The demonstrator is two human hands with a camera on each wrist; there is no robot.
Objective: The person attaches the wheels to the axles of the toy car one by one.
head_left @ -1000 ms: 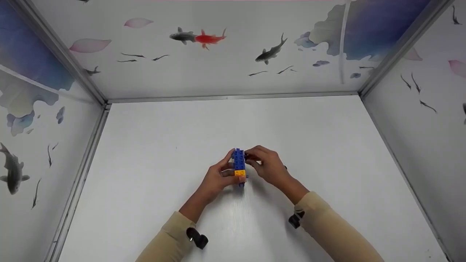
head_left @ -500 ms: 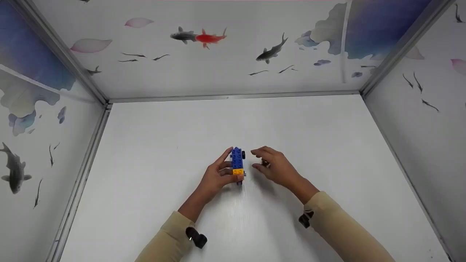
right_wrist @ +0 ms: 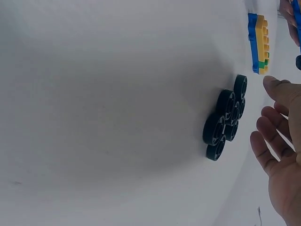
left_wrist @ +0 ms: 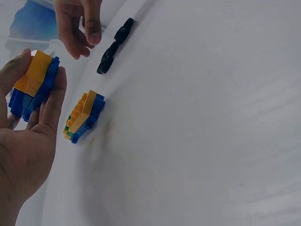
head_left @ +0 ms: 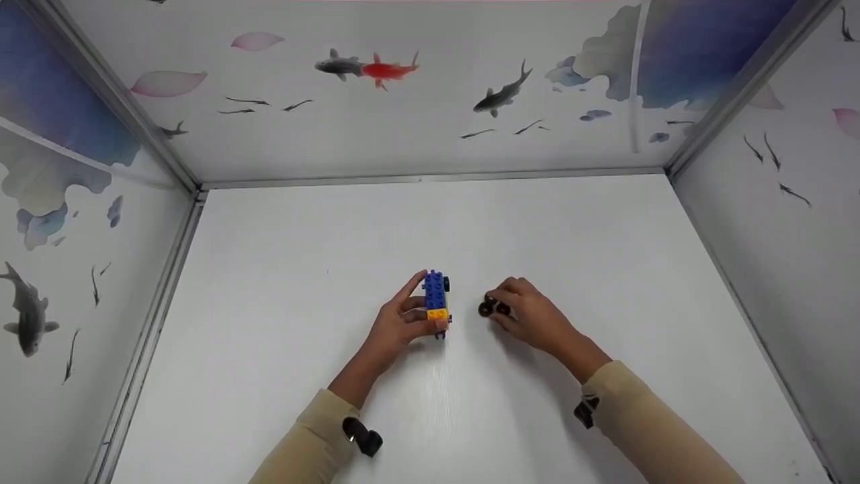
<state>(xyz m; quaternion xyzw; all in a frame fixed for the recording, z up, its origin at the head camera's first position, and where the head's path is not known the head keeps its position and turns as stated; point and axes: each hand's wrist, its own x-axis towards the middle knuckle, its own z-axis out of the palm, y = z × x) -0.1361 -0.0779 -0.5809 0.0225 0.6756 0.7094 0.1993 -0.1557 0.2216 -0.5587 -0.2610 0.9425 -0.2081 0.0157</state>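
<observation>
My left hand [head_left: 400, 329] grips a blue and yellow toy-brick vehicle [head_left: 435, 290] by its sides, raised over the table. One black wheel [head_left: 447, 284] is on its right side. In the left wrist view its yellow brick [left_wrist: 34, 74] faces the thumb. My right hand [head_left: 534, 316] is over a cluster of loose black toy wheels [head_left: 486, 309], partly covering them. Its fingers look loosely bent and apart from the wheels [right_wrist: 215, 129] in the right wrist view, with nothing held between them.
A second brick build [left_wrist: 86, 115], yellow on blue with a bit of green, sits on the white table [head_left: 302, 376] between the hands in both wrist views. Printed panels [head_left: 430, 134] with metal edging wall in the table's back and sides.
My right hand has drawn away from the vehicle, rightward and nearer, down to the loose wheels. A black wheel now shows on the vehicle's right side. My left hand has shifted slightly left.
</observation>
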